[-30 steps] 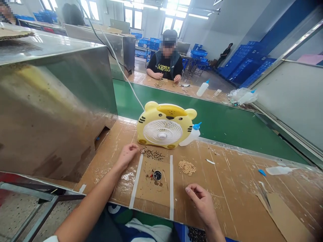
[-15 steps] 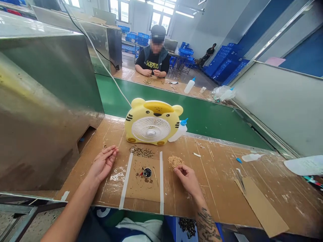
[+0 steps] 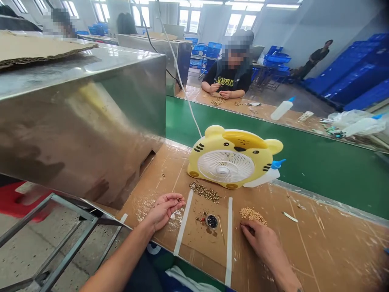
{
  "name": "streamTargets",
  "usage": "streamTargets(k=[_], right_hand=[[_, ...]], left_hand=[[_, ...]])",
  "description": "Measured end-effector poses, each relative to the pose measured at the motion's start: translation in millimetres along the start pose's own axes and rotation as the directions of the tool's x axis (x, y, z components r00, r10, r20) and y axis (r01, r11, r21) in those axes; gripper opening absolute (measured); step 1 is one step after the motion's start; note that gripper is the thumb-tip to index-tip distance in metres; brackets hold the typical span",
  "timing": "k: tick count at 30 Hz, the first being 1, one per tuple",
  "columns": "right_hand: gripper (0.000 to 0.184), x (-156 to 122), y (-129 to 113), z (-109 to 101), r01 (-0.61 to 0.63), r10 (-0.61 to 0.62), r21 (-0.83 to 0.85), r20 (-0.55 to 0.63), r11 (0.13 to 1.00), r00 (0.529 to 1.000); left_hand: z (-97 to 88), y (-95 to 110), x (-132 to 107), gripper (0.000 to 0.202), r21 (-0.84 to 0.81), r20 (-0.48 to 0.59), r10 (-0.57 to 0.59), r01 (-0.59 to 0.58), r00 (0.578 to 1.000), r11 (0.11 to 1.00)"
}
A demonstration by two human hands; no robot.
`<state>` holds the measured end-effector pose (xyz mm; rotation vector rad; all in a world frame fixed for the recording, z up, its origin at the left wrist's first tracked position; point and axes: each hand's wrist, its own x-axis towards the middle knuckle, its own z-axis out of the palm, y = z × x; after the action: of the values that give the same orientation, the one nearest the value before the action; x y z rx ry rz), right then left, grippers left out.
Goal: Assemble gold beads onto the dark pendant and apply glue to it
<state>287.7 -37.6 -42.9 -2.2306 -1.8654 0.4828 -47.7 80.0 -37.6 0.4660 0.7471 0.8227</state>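
My left hand [image 3: 165, 209] is above the cardboard-covered table, left of a taped strip, thumb and fingertips pinched together. Something tiny may be between them, too small to name. My right hand [image 3: 264, 239] rests at the near edge of a pile of small tan beads [image 3: 253, 214], its fingers curled and pressed together. What they hold, if anything, is hidden. Between my hands, a small round dish of black liquid [image 3: 211, 221] stands on a cardboard sheet [image 3: 202, 243], with a thin stick [image 3: 221, 229] beside it. Behind it lies a heap of small brass-coloured pieces [image 3: 205, 192].
A yellow tiger-faced fan [image 3: 232, 158] stands behind the heap, a white bottle with a blue tip [image 3: 264, 177] behind it. A large metal box [image 3: 82, 129] borders the left. Beyond the green belt [image 3: 328, 158], a co-worker [image 3: 227, 77] sits handling small pieces.
My view has swung left, so things appear further right. My left hand has moved nearer the taped sheet. My right hand stays by the beads, its fingers more curled under.
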Motion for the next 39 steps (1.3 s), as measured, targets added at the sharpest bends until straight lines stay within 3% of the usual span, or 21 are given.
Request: streamTargets(k=[10, 17, 26, 30, 32, 35, 39], right_hand=[[0.026, -15, -17, -8, -0.015, 0.016, 0.070, -0.018, 0.997, 1.000], [0.020, -21, -24, -11, -0.044, 0.058, 0.199, -0.069, 0.979, 0.996], [0.017, -9, -34, -5, -0.005, 0.008, 0.081, -0.033, 0.997, 0.999], [0.016, -5, -36, 0, 0.014, -0.011, 0.039, -0.086, 0.999, 0.996], [0.014, -7, -37, 1, 0.030, -0.015, 0.109, -0.141, 0.994, 0.990], [0.014, -17, -44, -2, 0.054, 0.038, 0.393, -0.223, 0.918, 0.974], [0.014, -38, -70, -7, 0.222, 0.047, 0.728, -0.330, 0.648, 0.943]], left_hand=[[5.1, -5, 6, 0.032, 0.203, -0.016, -0.081, 0.082, 0.997, 0.976], [10.5, -7, 8, 0.022, 0.260, 0.015, -0.047, 0.042, 0.999, 0.965], [16.4, -15, 4, 0.029, 0.268, 0.014, -0.085, 0.078, 0.996, 0.960], [21.6, -23, -2, 0.023, 0.291, 0.044, -0.078, 0.062, 0.996, 0.955], [26.6, -28, -7, 0.021, 0.328, 0.067, -0.083, 0.057, 0.994, 0.943], [37.7, -36, -18, 0.020, 0.396, 0.101, -0.091, 0.043, 0.991, 0.917], [60.6, -47, -32, 0.021, 0.414, 0.160, -0.114, 0.038, 0.981, 0.910]])
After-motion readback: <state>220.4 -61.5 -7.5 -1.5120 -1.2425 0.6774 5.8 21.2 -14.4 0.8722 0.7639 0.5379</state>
